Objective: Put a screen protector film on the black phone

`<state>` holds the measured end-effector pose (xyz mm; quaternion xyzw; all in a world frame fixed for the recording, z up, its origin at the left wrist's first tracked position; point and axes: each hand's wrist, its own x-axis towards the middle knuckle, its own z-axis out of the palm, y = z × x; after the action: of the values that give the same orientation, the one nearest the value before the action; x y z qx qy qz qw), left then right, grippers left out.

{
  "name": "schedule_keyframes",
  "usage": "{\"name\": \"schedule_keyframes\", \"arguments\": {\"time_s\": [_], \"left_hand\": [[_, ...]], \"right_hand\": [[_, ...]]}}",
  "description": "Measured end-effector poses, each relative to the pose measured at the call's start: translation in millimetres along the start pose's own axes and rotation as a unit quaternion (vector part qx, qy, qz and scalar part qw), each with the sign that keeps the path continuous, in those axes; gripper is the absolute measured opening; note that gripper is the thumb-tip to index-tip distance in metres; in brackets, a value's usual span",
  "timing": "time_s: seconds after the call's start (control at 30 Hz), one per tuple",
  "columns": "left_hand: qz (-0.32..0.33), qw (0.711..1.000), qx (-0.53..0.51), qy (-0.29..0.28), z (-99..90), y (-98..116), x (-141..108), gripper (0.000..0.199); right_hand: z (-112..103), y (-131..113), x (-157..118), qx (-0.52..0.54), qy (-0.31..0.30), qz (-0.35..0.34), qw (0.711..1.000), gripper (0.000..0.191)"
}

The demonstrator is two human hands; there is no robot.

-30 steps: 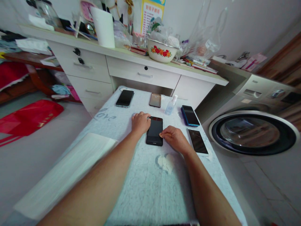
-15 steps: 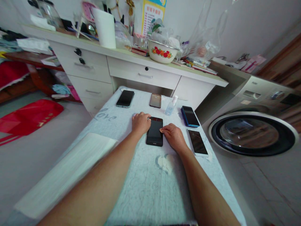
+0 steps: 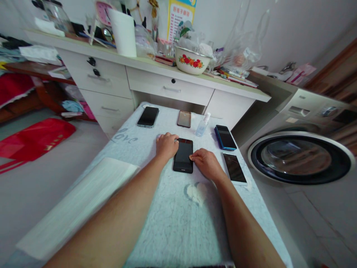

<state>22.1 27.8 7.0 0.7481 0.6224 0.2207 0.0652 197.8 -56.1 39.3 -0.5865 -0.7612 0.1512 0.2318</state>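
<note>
A black smartphone [image 3: 183, 160] lies face up on the cloth-covered table, its screen dark. My left hand [image 3: 167, 145] is closed against its upper left edge, with the fingertips on the rim. At the right edge, my right hand [image 3: 205, 160] has thumb and fingers pinched together over the side of the screen. A small tan spot shows at those fingertips; whether it is a thing or a fingertip I cannot make out. Beyond the phone are a brownish phone case [image 3: 184, 119] and a clear spray bottle [image 3: 202, 125] standing upright.
Another dark phone [image 3: 148, 117] lies at the far left. On the right are a blue-edged phone [image 3: 225, 137] and a white-framed phone [image 3: 234, 168]. A long pale strip [image 3: 80, 208] runs along the left side. A washing machine [image 3: 295, 115] stands to the right, drawers [image 3: 170, 87] behind.
My right hand has shifted very slightly at the phone's right edge. The left hand and the phone stay in place.
</note>
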Motion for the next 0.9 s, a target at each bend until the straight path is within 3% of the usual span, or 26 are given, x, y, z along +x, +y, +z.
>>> {"name": "schedule_keyframes", "arguments": {"time_s": [0.53, 0.9], "left_hand": [[0.0, 1.0, 0.002, -0.008, -0.9, -0.2, 0.0, 0.032], [-0.002, 1.0, 0.005, -0.01, -2.6, 1.3, -0.7, 0.031]], "right_hand": [[-16.2, -10.7, -10.1, 0.087, -0.117, 0.009, 0.989, 0.009], [-15.2, -6.8, -14.0, 0.162, -0.172, -0.003, 0.972, 0.013]]}}
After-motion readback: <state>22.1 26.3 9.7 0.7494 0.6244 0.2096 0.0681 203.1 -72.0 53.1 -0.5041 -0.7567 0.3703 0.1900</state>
